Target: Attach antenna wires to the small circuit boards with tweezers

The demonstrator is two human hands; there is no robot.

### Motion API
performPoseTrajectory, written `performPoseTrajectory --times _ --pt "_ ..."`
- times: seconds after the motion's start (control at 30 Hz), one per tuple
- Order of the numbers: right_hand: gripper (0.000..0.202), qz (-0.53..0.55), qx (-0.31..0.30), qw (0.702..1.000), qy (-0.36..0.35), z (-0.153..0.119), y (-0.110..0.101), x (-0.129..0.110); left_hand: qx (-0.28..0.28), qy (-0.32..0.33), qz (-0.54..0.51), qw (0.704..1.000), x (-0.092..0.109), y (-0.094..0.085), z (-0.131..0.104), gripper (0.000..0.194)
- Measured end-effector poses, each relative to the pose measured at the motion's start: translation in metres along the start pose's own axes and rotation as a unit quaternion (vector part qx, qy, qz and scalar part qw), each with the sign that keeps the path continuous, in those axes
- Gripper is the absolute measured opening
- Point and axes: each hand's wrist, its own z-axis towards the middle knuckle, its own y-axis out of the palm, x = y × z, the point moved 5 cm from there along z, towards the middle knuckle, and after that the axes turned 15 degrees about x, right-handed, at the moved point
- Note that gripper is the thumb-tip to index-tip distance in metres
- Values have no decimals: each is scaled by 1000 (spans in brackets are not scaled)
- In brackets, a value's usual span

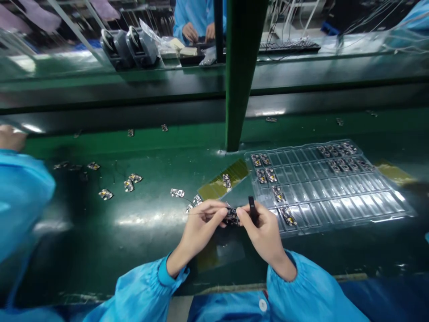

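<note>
A small dark circuit board is between my two hands above the green bench. My left hand pinches its left end with thumb and fingers. At its right end my right hand is closed, the thumb against the board. A slim black tool sticks up from the fingers of my right hand; its lower end is hidden. Just beyond my hands, another circuit board lies on a yellow film strip. More boards lie partly behind my left hand.
To the right lies a clear compartment tray holding several circuit boards. Loose boards are scattered on the left. A green post rises ahead. At the left edge is a co-worker's blue sleeve; another person's hands work across the bench.
</note>
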Motion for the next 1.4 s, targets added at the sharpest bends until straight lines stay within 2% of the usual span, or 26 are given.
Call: performPoseTrajectory --times 0.1,0.17,0.23,0.3,0.33,0.47,0.53,0.63,0.77,0.83,0.9,1.0,1.1,1.17,1.23,1.3,1.33,1.4 --pt "22 -25 5 999 -30 1 -2 -1 19 5 22 1000 4 -8 11 23" --pt "23 -32 15 998 -52 2 -3 -2 59 19 33 997 12 -23 31 22" --pt "22 -38 24 996 -73 3 -4 -3 111 44 51 992 25 -40 63 24" --pt "23 -46 26 994 -97 4 -3 -6 183 80 60 978 42 -59 105 23" --pt "24 -50 27 992 -109 4 -3 -7 197 84 59 975 48 -65 128 22" --pt "23 -54 44 989 -131 4 -6 -10 238 74 45 967 68 -73 211 12" --pt "22 -51 50 989 -133 4 -10 -9 245 47 37 968 68 -71 236 11" --pt "22 -55 61 987 -135 1 -20 -4 262 9 29 965 62 -75 251 11" --pt "22 -78 74 986 -129 -5 -42 1 286 -6 7 958 56 -93 234 11" --pt "21 -98 85 983 -131 -4 -60 2 288 -4 -8 958 58 -98 214 13" --pt "19 -141 104 975 -135 3 -82 2 270 11 -10 963 61 -93 187 18" --pt "17 -250 111 954 -120 18 -113 9 201 91 60 973 65 -66 136 22" --pt "15 -341 65 933 -93 28 -129 19 165 122 91 975 52 -34 80 21" --pt "15 -369 32 926 -77 29 -130 26 92 253 194 943 47 -9 45 16" --pt "19 -379 16 923 -67 27 -128 29 -29 361 248 899 37 16 18 17" --pt "22 -383 14 921 -67 25 -125 31 -130 407 264 865 24 30 1 23" --pt "23 -385 15 920 -70 24 -124 30 -160 410 268 857 19 34 -2 25" --pt "22 -388 21 918 -79 23 -123 29 -182 404 274 853 13 36 -4 25"
